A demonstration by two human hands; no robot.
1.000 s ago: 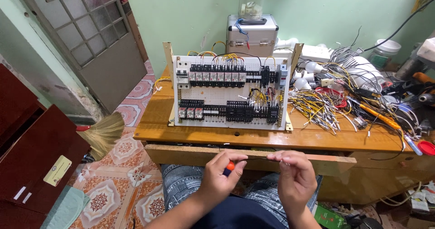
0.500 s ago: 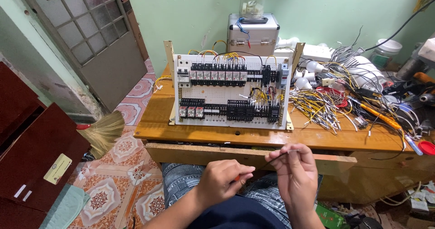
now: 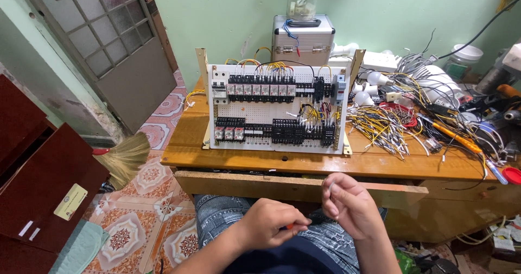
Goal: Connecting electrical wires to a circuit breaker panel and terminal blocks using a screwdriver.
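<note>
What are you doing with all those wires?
A person sits at a wooden table, hands held over the lap. The left hand grips a small tool with an orange-red handle, and the right hand pinches something thin and pale, too small to tell. Neither touches the white panel standing on the table, full of black parts and yellow wires. A heap of loose wires lies to its right.

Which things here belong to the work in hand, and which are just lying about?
In hand:
left hand with orange-handled tool
right hand pinching a thin wire

Lying about:
wired control panel
loose wire bundle
metal case
broom
</note>
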